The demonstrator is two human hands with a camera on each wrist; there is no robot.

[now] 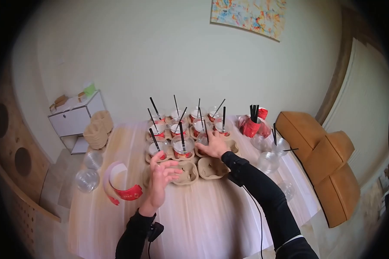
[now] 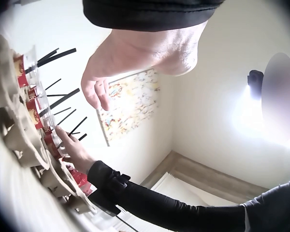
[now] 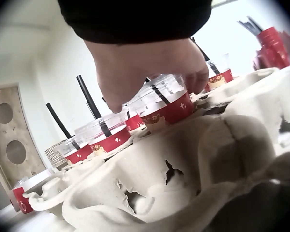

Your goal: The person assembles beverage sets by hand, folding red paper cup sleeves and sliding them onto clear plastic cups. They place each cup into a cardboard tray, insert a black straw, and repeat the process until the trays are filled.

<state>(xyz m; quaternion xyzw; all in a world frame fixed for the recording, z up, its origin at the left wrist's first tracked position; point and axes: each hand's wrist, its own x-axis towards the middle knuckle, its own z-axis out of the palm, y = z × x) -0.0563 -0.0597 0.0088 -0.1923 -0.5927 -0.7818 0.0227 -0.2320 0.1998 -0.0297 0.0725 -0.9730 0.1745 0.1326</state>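
Note:
My right hand (image 1: 214,146) reaches into the grouped drinks and grips a clear plastic cup (image 3: 166,112) with a red printed band and a black straw. The cup sits in a pulp cup carrier (image 3: 154,169), thumb on one side and fingers on the other. Over the front carrier pockets, my left hand (image 1: 160,179) is raised with its fingers loosely bent and holds nothing. Closest to it stands another banded cup (image 1: 183,147) with a straw. Several more such cups fill the rows behind. The front pulp pocket (image 1: 212,168) shows bare, with torn slits in its bottom.
On the right stand a red holder (image 1: 250,127) of black straws and stacked clear cups (image 1: 268,162). At left lie red paper bands (image 1: 129,193) and clear plastic cups (image 1: 87,179). Stacked pulp carriers (image 1: 95,134) stand at the table's back left. Orange seats (image 1: 315,159) flank the right edge.

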